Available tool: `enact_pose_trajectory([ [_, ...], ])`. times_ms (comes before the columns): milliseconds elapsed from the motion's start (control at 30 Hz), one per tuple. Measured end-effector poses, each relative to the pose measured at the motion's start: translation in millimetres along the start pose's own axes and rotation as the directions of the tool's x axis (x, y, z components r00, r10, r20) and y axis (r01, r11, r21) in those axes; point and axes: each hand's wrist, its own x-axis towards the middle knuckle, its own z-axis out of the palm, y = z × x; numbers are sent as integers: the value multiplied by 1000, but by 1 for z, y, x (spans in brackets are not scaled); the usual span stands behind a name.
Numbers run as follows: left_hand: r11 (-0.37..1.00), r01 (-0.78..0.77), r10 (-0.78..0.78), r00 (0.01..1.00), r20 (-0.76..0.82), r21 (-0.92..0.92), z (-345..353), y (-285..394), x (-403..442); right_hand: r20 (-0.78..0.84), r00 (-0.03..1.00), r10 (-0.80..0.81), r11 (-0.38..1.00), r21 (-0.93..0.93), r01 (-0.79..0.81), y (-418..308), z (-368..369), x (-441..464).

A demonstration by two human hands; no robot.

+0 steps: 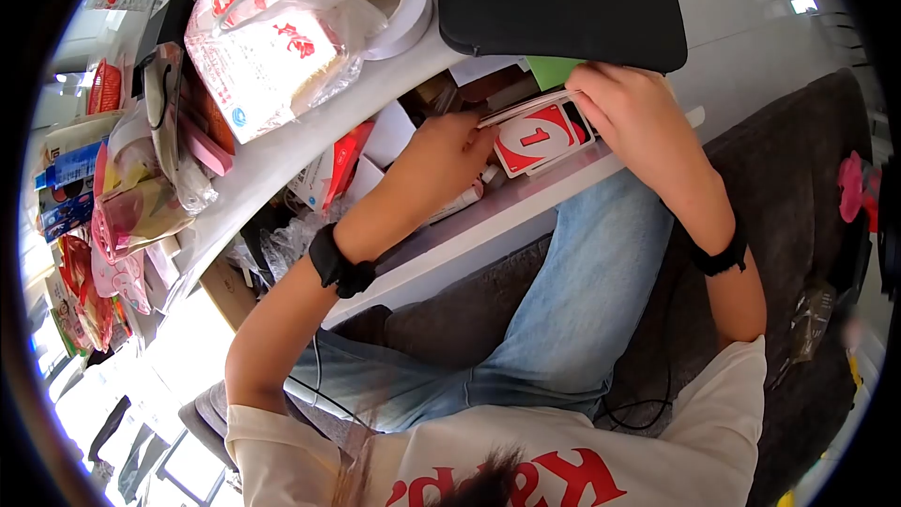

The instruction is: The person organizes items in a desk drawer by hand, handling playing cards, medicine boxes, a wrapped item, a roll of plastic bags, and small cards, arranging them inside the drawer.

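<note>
A: Left hand [449,152]: fingers curled in, nearly closed, tips at the near-left end of a thin pale stack [526,109] seen edge-on. Right hand [631,111]: fingers bent, tips drawn together on the stack's other end. No wide gap in either.

B: And the red-and-white card [535,138]?

A: Face up between the hands, along the near side of the stack, its figure turned sideways. Long axis roughly 8 to 2 o'clock, taking 12 as straight away from the body. The stack's line is much the same.

B: Bearings from the card's middle?

A: Left fingertips at 9, right fingertips about 1, with the bulk of the right hand out towards 2 to 3. Which is nearer, hard to rank — both are just beside it. Whether either thumb presses on it, cannot tell.

B: Height over the open drawer [488,223]?

A: Not readable. In view, card and stack lie over the drawer's right-hand part, on the far side of its front rim. Rim slants too, about 8 to 2, so card and rim run near parallel.

B: Beyond them?

A: Black board [563,2] at 12, its near edge close above the right fingers. Green sheet [552,71] at about 12, just left of those fingers.
</note>
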Motion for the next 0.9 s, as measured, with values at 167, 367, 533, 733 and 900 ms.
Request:
enact_pose_trajectory([
  [167,989,144,-146,988,47,31,1,-10,1,-42,999,27,1000,-5,-28,-3,8,-1],
  [367,992,86,-86,996,-5,89,11,-32,13,47,991,128,992,-24,-127,0,17,-4],
  [533,987,20,-14,999,-40,160,16,-26,7,109,975,192,981,6,-194,-5,23,-6],
  [733,983,82,-92,994,55,164,6,-15,5,85,975,204,977,42,-208,-7,26,-3],
  [900,1000,-3,4,1000,-26,17,6,-25,9,134,982,129,978,149,-149,8,39,-1],
])
